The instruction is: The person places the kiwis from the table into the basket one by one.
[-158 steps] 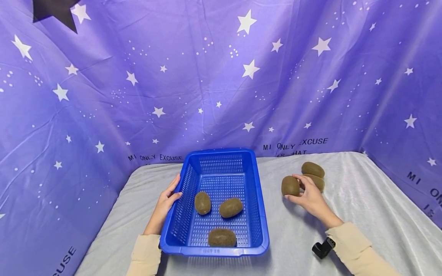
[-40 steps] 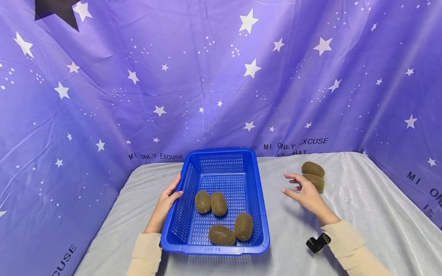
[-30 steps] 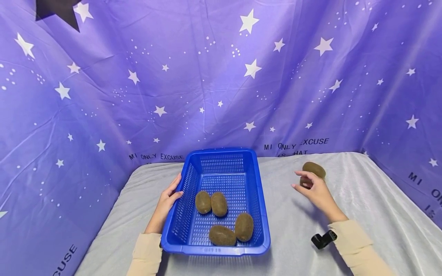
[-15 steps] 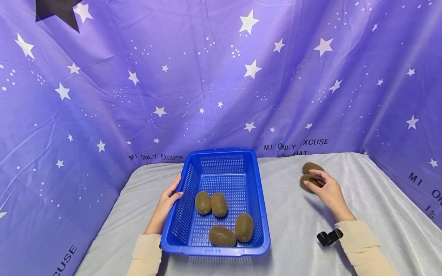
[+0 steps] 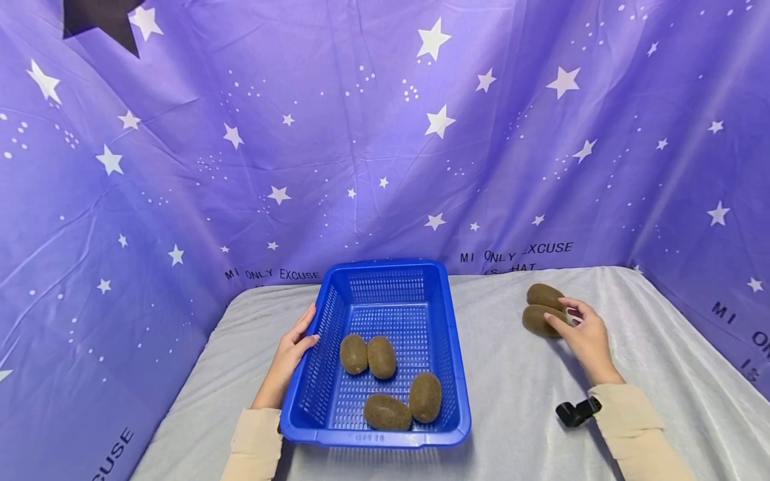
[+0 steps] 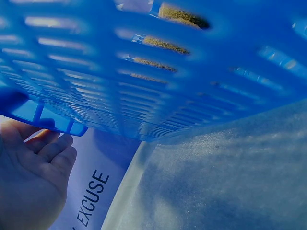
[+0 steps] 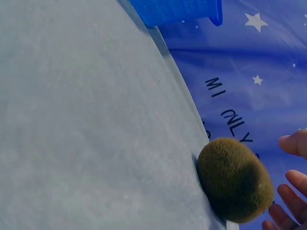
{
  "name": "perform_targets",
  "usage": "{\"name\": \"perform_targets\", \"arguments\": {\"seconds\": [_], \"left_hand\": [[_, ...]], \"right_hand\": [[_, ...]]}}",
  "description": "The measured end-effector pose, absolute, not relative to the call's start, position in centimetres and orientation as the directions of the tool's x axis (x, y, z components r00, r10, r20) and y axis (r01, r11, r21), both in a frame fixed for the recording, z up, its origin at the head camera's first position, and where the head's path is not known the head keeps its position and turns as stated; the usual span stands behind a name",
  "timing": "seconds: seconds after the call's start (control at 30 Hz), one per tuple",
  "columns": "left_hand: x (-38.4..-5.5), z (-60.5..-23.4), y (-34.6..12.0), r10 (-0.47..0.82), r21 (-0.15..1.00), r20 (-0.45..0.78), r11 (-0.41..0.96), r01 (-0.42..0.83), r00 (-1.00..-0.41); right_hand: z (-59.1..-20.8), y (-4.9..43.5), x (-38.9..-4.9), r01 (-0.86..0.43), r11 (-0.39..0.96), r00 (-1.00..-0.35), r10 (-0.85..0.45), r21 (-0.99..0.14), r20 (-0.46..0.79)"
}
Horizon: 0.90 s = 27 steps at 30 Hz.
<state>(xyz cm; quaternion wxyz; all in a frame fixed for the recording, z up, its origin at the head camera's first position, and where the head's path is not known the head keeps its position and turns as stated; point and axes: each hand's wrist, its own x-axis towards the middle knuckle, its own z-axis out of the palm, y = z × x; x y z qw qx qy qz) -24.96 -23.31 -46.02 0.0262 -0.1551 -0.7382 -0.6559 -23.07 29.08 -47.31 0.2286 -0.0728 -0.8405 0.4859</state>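
Note:
A blue plastic basket [image 5: 375, 438] stands before me, four-sided with slotted walls. My left hand [image 5: 284, 364] holds its left rim; in the left wrist view the fingers [image 6: 61, 152] bend up at that rim. Several brown fuzzy kiwis lie inside: a pair side by side, a left kiwi [image 5: 353, 354] and a right kiwi [image 5: 381, 357], plus a lying kiwi [image 5: 388, 411] and a kiwi [image 5: 425, 397] near the front. To the right, my right hand [image 5: 588, 341] is at the right end of the nearer kiwi [image 5: 538, 321], thumb and fingers apart. Behind it lies another kiwi [image 5: 544, 296].
The table wears a pale grey cloth [image 5: 499, 414]. A purple curtain [image 5: 385, 133] with white stars encloses the back and sides. On the right wrist sits a small black device [image 5: 577, 412].
A kiwi once held by my right hand now lies in the basket, where the kiwis have shifted. The right hand has since gone back right to the remaining two. The left hand stays put.

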Motion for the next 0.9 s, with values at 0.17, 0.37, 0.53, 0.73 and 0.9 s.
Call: {"name": "perform_targets", "arguments": {"seconds": [0.17, 0.37, 0.53, 0.73, 0.9], "left_hand": [[-24.9, -46.0, -23.3, 0.203, 0.962, 0.238, 0.087, 0.260, -0.950], [-24.9, -46.0, -23.3, 0.201, 0.960, 0.241, 0.094, 0.264, -0.949], [-24.9, -46.0, -23.3, 0.203, 0.960, 0.244, 0.090, 0.267, -0.948], [-25.0, -46.0, -23.4, 0.206, 0.963, 0.237, 0.077, 0.257, -0.949], [-24.9, -46.0, -23.4, 0.205, 0.963, 0.235, 0.083, 0.256, -0.950]], "right_hand": [[-47.9, 29.7, -23.0, -0.097, 0.477, -0.908, 0.317, -0.873, 0.274], [-48.5, 30.2, -22.9, -0.033, 0.436, -0.943, 0.284, -0.899, 0.173], [-48.8, 30.4, -22.9, -0.011, 0.397, -0.959, 0.254, -0.918, 0.122], [-49.2, 30.6, -23.0, -0.038, 0.363, -0.967, 0.220, -0.931, 0.126], [-49.4, 30.9, -23.0, -0.057, 0.340, -0.970, 0.204, -0.939, 0.133]]}}
